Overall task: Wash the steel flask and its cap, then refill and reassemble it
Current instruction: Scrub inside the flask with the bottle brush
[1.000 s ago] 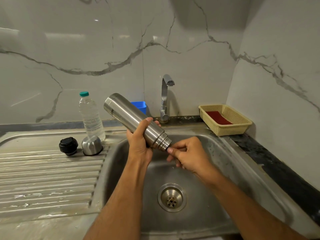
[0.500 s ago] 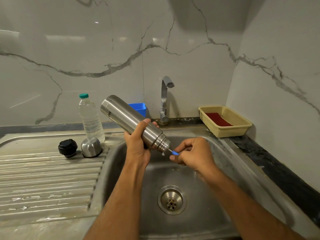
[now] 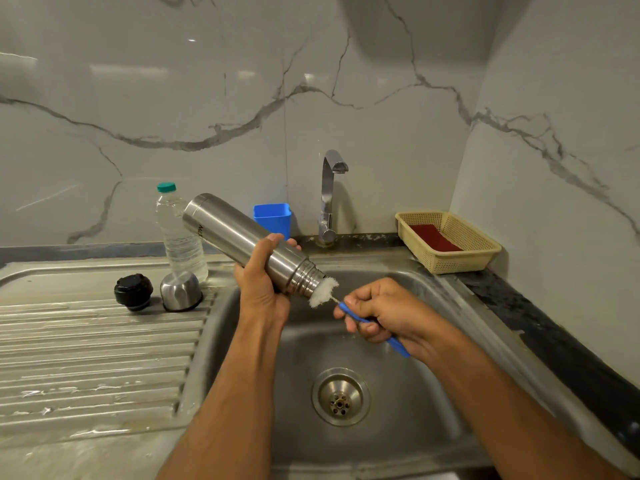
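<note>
The left hand (image 3: 261, 289) has its grip wrapped around the steel flask (image 3: 247, 244), which is held tilted over the sink (image 3: 433, 296), mouth pointing down to the right; the right hand (image 3: 384, 311) has its grip closed around the blue handle of a bottle brush (image 3: 323, 292), whose white bristles are touching the flask's mouth; on the ribbed surface (image 3: 86, 358) to the left stand the black stopper (image 3: 133, 292) and, just beside it, the steel cap (image 3: 180, 291), in front of a plastic water bottle (image 3: 178, 233).
</note>
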